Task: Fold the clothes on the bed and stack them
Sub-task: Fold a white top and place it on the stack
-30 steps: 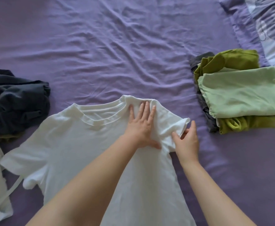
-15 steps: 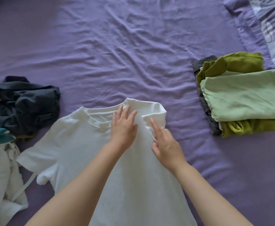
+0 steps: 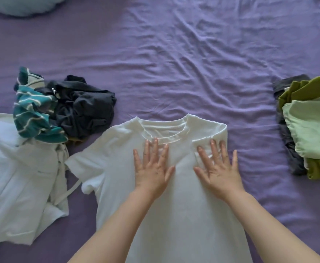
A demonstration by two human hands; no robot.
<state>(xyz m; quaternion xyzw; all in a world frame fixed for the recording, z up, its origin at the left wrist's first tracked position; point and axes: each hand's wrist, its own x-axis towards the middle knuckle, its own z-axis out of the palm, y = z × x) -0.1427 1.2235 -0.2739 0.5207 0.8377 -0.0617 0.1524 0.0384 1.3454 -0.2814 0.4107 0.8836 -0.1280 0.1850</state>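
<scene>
With the right sleeve now tucked in over the white T-shirt (image 3: 174, 196) on the bed (image 3: 174, 63), the left hand (image 3: 151, 171) and right hand (image 3: 219, 171) press it flat, fingers spread; the left sleeve remains. A folded stack (image 3: 310, 126) waits at right. No containers in sight.

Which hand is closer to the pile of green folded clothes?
The right hand. It presses flat on the white cotton T-shirt near its folded-in sleeve, on the side toward the green folded clothes. The left hand lies below the collar, farther away.
</scene>
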